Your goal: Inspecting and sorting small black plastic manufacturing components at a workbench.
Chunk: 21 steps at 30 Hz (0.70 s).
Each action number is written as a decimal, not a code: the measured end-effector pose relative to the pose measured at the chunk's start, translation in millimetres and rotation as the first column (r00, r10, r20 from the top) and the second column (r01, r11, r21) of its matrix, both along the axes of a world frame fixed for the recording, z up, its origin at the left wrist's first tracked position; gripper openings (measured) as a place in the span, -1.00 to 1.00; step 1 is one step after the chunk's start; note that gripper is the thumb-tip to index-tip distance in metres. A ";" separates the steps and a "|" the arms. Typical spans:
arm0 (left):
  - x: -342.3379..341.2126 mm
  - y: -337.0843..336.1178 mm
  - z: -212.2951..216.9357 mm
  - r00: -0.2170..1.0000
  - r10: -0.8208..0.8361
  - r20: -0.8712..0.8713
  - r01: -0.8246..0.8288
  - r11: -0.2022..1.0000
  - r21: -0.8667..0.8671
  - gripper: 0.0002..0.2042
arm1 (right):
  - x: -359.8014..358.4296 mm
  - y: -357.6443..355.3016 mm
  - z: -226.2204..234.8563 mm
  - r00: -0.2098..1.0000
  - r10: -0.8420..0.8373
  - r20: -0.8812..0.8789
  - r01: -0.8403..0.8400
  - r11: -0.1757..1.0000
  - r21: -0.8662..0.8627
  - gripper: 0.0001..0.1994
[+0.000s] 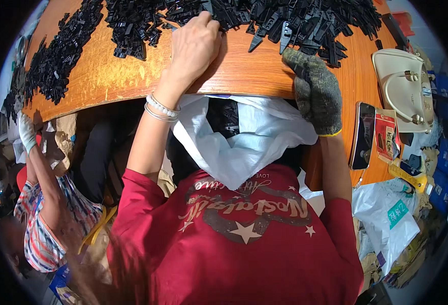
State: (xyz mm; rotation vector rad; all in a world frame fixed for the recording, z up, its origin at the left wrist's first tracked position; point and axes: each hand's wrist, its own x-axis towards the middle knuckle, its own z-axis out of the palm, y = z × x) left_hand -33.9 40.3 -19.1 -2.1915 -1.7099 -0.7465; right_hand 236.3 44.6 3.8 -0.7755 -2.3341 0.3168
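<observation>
My bare left hand [196, 43] lies palm down on the orange wooden table [244, 71], its fingertips in a big heap of small black plastic parts [285, 20]. Two bead bracelets circle its wrist. My right hand [315, 89], in a grey knitted glove, rests at the table's near edge, its fingertips touching the heap's front; its fingers are curled and whether it grips a part is hidden. Below the edge hangs a white plastic bag [244, 142], its mouth open and black parts inside, in front of my red shirt.
A second heap of black parts [56, 56] covers the table's left. At the left, another person in a striped shirt reaches up with a white-gloved hand [26, 132]. On the right lie a phone [362, 134], a cream handbag [402, 89], a red packet [386, 134] and bags.
</observation>
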 end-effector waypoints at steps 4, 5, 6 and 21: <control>10.9 -18.1 3.3 0.967 -0.232 0.107 0.240 0.969 -0.066 -0.87 | -2.8 -4.8 -1.6 0.993 -0.038 0.115 0.033 0.998 0.045 -0.75; 16.9 -25.9 8.0 0.952 -0.257 0.168 0.278 0.954 -0.113 -0.87 | -3.3 -4.2 -4.1 0.997 0.002 0.082 -0.003 1.000 0.016 -0.73; 20.5 -27.1 6.2 0.943 -0.276 0.187 0.297 0.950 -0.095 -0.89 | -3.9 -4.6 -6.6 0.998 0.041 0.048 -0.041 0.999 -0.012 -0.72; 18.9 -24.0 -8.6 0.815 -0.256 0.520 0.404 0.894 -0.193 -0.81 | -26.0 8.1 -6.4 0.913 0.052 0.406 -0.146 0.968 0.205 -0.77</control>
